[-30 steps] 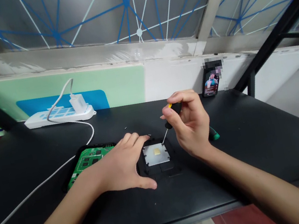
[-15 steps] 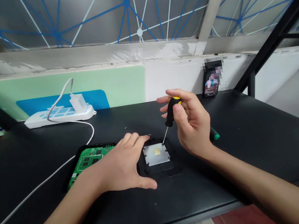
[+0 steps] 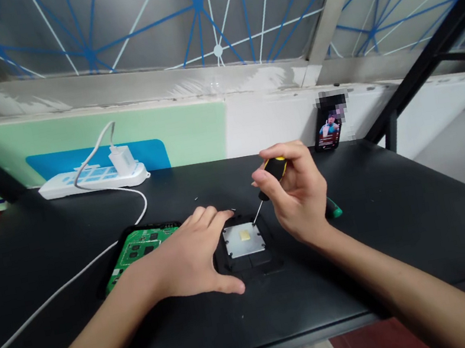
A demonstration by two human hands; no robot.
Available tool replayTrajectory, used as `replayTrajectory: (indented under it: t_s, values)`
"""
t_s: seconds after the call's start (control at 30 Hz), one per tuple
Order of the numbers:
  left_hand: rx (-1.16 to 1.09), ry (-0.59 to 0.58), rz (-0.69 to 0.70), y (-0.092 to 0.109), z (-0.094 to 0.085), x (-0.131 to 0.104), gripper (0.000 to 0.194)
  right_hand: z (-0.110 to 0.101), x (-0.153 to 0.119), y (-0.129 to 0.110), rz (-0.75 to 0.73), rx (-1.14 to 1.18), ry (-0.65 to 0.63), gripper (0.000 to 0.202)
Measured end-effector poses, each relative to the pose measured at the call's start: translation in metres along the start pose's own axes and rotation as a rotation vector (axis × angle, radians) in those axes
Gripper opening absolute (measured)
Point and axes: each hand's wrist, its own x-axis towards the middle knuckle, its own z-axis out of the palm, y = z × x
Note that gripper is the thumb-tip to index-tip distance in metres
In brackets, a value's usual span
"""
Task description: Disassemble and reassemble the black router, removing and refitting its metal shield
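Observation:
In my right hand (image 3: 299, 192) is a black and yellow screwdriver (image 3: 275, 169), its thin shaft slanting down to the left. The tip meets the upper right corner of a silver metal plate (image 3: 236, 247), which has a small cream pad (image 3: 244, 235) in its middle. This plate lies in a black plastic housing (image 3: 250, 261). My left hand (image 3: 188, 254) rests across the housing's left side, thumb and fingers spread apart. Beneath and left of that hand lies a green circuit board (image 3: 131, 252) in a black shell, partly covered by the hand and forearm.
A white power strip (image 3: 67, 184) with a charger (image 3: 122, 159) and white cable (image 3: 71, 277) sits at the back left. A phone (image 3: 326, 127) leans on the wall at back right. Behind my right wrist lies a green-handled object (image 3: 333, 208). A tiny screw (image 3: 196, 199) lies on the black desk (image 3: 317, 297).
My right hand's fingers have curled in around the screwdriver handle, and the handle leans further right. The tip stays at the plate's corner. My left hand has not moved.

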Motion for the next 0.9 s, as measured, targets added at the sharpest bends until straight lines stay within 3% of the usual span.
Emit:
replayTrajectory:
  t_s: [0.23,0.57,0.9]
  values:
    - [-0.005,0.019,0.002,-0.0012,0.0017,-0.0007,0.098,-0.0006,-0.0003,-0.0009,0.036,-0.030,0.008,0.022]
    - [-0.016,0.030,0.011,-0.0023,0.0026,-0.0009,0.099,-0.0008,-0.0040,0.0012,0.082,0.216,-0.044,0.022]
    - [0.011,0.004,-0.005,0.0000,0.0008,-0.0008,0.099,-0.0001,0.0002,0.0007,0.011,-0.003,0.027,0.021]
